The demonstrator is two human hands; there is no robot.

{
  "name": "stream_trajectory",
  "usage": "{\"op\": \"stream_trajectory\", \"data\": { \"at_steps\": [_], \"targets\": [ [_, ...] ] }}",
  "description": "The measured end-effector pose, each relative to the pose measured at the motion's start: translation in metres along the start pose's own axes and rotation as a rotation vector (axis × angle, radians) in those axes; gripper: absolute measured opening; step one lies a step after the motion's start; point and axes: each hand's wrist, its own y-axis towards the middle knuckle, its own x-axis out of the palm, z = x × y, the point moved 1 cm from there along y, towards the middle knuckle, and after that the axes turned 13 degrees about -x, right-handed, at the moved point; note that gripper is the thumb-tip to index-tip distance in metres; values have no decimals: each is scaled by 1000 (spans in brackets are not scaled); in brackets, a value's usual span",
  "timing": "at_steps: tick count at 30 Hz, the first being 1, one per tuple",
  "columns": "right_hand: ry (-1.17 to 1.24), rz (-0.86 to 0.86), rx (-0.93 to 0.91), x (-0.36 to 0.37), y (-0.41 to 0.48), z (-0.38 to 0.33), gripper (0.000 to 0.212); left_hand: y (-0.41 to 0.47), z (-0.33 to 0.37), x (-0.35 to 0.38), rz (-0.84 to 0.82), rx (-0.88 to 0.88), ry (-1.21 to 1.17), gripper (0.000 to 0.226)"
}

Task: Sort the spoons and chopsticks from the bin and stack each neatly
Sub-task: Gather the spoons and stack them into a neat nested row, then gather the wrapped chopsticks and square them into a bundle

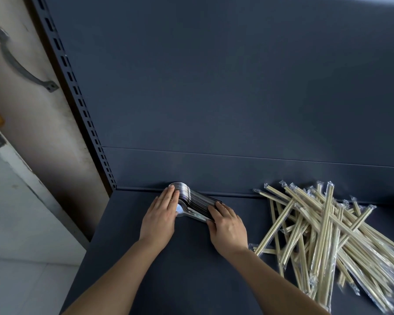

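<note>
A row of several metal spoons (192, 197) lies nested together on the dark shelf (191, 269), near its back wall. My left hand (160, 215) presses flat with straight fingers against the bowl end of the row. Against the handle end rests my right hand (226, 223), its fingers lying over the handle tips. To the right sprawls a loose pile of several wooden chopsticks (323, 235) in clear wrappers, crossing one another.
The shelf's dark back panel (237, 98) rises right behind the spoons. A perforated upright post (77, 94) marks the shelf's left edge. Beyond it stand a door with a metal handle (21, 62) and a light tiled floor.
</note>
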Motion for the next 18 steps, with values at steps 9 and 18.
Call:
{"op": "stream_trajectory", "data": {
  "at_steps": [9, 18],
  "targets": [
    [26, -58, 27, -16, -1, -2, 29, -2, 0, -11, -17, 1, 15, 63],
    [-71, -214, 96, -50, -16, 1, 37, -4, 7, -39, -51, 83, 61, 55]
  ]
}}
